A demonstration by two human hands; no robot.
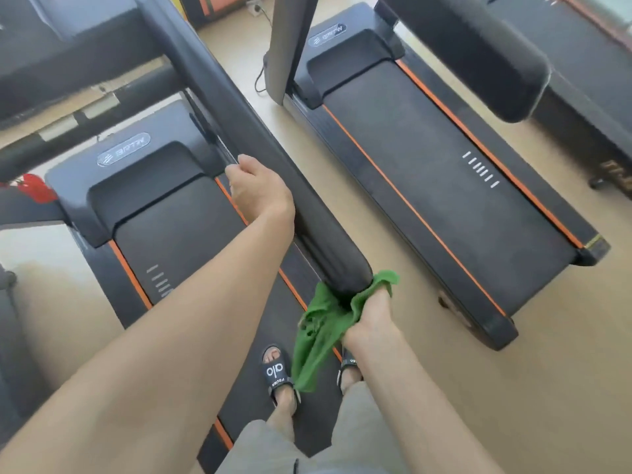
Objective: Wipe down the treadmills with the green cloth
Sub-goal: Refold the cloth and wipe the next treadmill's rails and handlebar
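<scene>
I stand on the belt of a black treadmill (160, 200) with orange side stripes. Its right handrail (239, 107) is a long black padded bar running from upper left down to a rounded end. My right hand (371, 319) grips the green cloth (321, 330), which is wrapped around the rounded end of that bar while the rest hangs down. My left hand (258, 189) rests on the inner side of the same handrail higher up, with fingers curled over it.
A second black treadmill (444, 186) with orange stripes lies parallel on the right, across a strip of beige floor. Its padded handrail (478, 53) crosses the upper right. A power cable and wall socket (254, 8) sit at the top. My feet in black slides (277, 371) stand on the belt.
</scene>
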